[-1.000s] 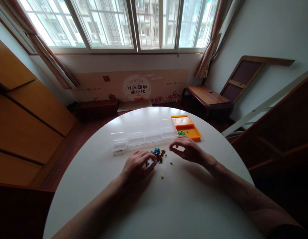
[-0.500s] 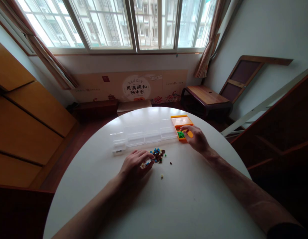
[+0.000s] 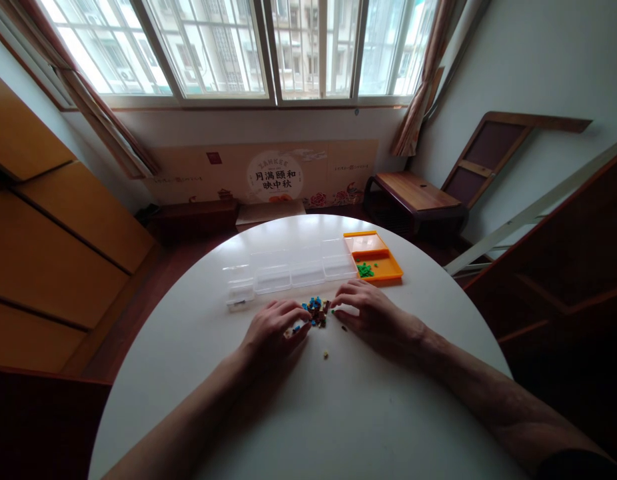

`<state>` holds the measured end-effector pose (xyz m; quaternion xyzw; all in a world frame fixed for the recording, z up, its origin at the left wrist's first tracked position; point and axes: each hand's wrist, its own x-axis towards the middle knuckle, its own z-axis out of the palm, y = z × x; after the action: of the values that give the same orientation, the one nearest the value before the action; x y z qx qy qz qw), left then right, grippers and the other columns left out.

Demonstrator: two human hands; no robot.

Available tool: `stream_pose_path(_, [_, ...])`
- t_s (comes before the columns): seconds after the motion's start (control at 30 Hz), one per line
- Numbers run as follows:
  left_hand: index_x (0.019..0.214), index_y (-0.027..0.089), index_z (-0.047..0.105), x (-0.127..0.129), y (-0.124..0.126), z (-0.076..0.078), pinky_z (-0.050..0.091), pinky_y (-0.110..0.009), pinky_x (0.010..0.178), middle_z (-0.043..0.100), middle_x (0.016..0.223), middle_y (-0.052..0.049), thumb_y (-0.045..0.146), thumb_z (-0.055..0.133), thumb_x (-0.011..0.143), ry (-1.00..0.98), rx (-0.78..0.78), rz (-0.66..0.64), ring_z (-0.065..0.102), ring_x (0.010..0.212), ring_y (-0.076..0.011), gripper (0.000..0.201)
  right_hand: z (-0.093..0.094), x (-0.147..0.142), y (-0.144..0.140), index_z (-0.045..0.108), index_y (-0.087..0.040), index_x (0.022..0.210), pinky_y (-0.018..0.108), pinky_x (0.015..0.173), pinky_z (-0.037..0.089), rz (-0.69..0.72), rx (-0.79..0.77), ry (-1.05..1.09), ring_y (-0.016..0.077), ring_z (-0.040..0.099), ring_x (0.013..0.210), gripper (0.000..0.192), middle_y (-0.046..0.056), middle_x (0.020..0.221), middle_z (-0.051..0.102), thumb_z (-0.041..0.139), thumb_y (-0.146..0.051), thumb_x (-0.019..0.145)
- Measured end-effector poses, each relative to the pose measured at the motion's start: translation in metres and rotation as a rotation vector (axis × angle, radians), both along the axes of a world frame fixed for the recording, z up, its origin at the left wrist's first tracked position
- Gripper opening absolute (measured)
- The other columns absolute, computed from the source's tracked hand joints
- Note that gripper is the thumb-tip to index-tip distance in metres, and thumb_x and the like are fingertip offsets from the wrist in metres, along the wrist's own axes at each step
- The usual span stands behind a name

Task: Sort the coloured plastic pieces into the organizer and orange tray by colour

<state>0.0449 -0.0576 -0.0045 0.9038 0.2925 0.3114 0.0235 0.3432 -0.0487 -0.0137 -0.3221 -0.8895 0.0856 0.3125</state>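
A small pile of blue, brown and pale toy bricks [image 3: 317, 311] lies on the white table. My left hand [image 3: 274, 328] rests at the pile's left side, its fingers curved and apart from the thumb, with a few loose bricks beneath. On the right, my right hand [image 3: 371, 308] reaches in to the pile's edge. Its thumb and fingertips are apart, around a small green brick [image 3: 332, 311] on the table. Behind this hand stands an orange box [image 3: 388, 265], lid raised, with several green bricks [image 3: 365, 270] inside.
Left of the orange box runs a row of clear plastic boxes [image 3: 273, 280] with raised lids. One pale brick [image 3: 325, 355] and one dark brick [image 3: 344, 327] lie apart from the pile. The round table [image 3: 338, 427] curves away toward a wooden bench [image 3: 418, 190] and a window.
My right hand has left the orange box and come down and to the left, to the green brick beside the pile. My left hand has stayed by the pile.
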Motion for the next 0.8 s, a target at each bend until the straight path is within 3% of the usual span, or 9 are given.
stream_pose_path(0.33, [0.104,0.025,0.075,-0.001,-0.001,-0.001,0.055,-0.034,0.084,0.081,0.101,-0.004,0.025,0.068,0.105,0.01,-0.012,-0.002,0.075,0.089,-0.0203,0.007,0.003,0.001,-0.001,0.075,-0.024,0.103,0.037,0.093,0.055,-0.062,-0.006,0.016,0.0227,0.069,0.098,0.007,0.006,0.106,0.077,0.069,-0.02,0.105])
stream_pose_path(0.53, [0.103,0.025,0.075,-0.001,-0.001,-0.001,0.057,-0.033,0.084,0.081,0.1,-0.004,0.024,0.069,0.103,0.002,-0.019,-0.003,0.075,0.088,-0.0198,0.006,0.003,0.021,0.014,0.07,-0.024,0.097,0.042,0.09,0.056,-0.336,0.06,0.179,0.0263,0.069,0.093,0.006,0.006,0.096,0.075,0.067,-0.021,0.101])
stream_pose_path(0.8, [0.103,0.025,0.075,0.0,-0.001,0.0,0.056,-0.033,0.083,0.081,0.101,-0.003,0.025,0.068,0.105,-0.013,-0.022,-0.01,0.074,0.087,-0.0196,0.007,-0.012,0.051,0.036,0.072,-0.024,0.103,0.048,0.09,0.055,-0.623,0.064,0.31,0.0294,0.066,0.092,0.008,0.007,0.103,0.079,0.067,-0.029,0.101])
